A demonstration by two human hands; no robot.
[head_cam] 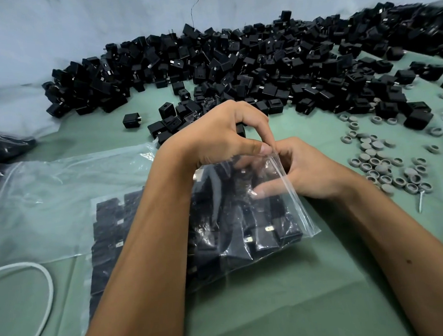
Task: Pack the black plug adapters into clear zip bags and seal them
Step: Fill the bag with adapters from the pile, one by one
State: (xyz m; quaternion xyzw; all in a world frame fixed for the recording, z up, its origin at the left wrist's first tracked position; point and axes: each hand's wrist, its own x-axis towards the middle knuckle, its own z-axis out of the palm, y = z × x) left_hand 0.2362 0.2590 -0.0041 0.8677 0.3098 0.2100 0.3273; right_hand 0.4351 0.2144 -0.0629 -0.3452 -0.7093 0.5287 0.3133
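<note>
Head view, the only one here. Both forearms come in from the bottom edge and are cut off there. The left hand [218, 134] hides a good part of the clear zip bag [279, 216], and its thumb and curled fingers [265, 147] pinch the bag's top strip. The right hand [307, 172] sits partly behind the plastic; its forefinger lies straight along the bag and the other fingers curl up at the strip beside the left thumb, though the film blurs exactly how they grip.

The bag lies on the green bench [277, 308] right in front, stuffed with black plug adapters [262, 241], blocky cubes with small metal prongs, shiny through the crinkled film. A second filled bag [109, 228] lies just left of it, mostly under the left forearm. Behind that there's a limp sheet of empty clear bags [59, 195].

Further back a big loose heap of adapters [234, 64] runs along the pale wall [100, 24], its right end smeared by blur. To the right, small grey rubber rings and caps [377, 162] are scattered about, with a screw [421, 201] near them. A white cable [39, 283] loops off the left edge.
</note>
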